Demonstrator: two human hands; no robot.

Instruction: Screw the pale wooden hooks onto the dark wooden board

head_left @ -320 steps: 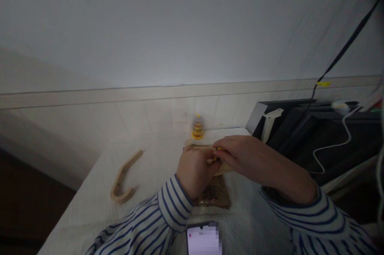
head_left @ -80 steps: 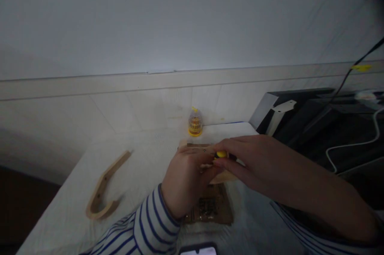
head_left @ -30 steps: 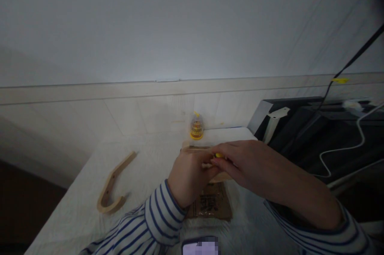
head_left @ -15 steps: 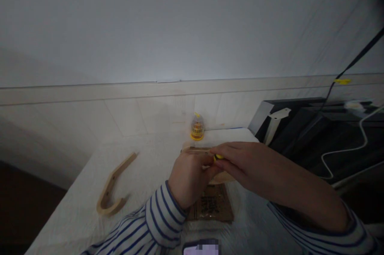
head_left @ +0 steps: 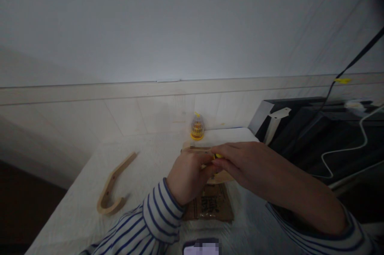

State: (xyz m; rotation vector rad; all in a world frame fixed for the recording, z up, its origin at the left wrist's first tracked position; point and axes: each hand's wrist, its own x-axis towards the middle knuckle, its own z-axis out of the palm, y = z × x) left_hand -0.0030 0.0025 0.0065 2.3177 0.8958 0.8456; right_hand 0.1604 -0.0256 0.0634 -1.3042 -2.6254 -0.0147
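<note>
Above the brown flat package [head_left: 211,205], my two hands meet. The fingers of my right hand [head_left: 249,165] are closed on a small yellow-and-black screwdriver [head_left: 217,155], mostly hidden by them. My left hand [head_left: 187,173] is closed around a pale wooden piece [head_left: 223,177], its back toward me and its fingertips touching those of my right hand. Parts of that wood show below and beyond the hands; the screwdriver's tip is out of sight. On the left lies a J-shaped wooden hook [head_left: 108,187] with small dark holes.
A cone-shaped clear case with a yellow base [head_left: 197,130] stands near the wall. A phone [head_left: 201,249] lies at the near edge of the white-covered table [head_left: 78,203]. Dark panels [head_left: 303,127] and a white cable [head_left: 364,135] are at the right.
My hands keep nearly the same place, and the grip of my right fingers on the screwdriver has shifted slightly. My left wrist has moved a little to the left and up.
</note>
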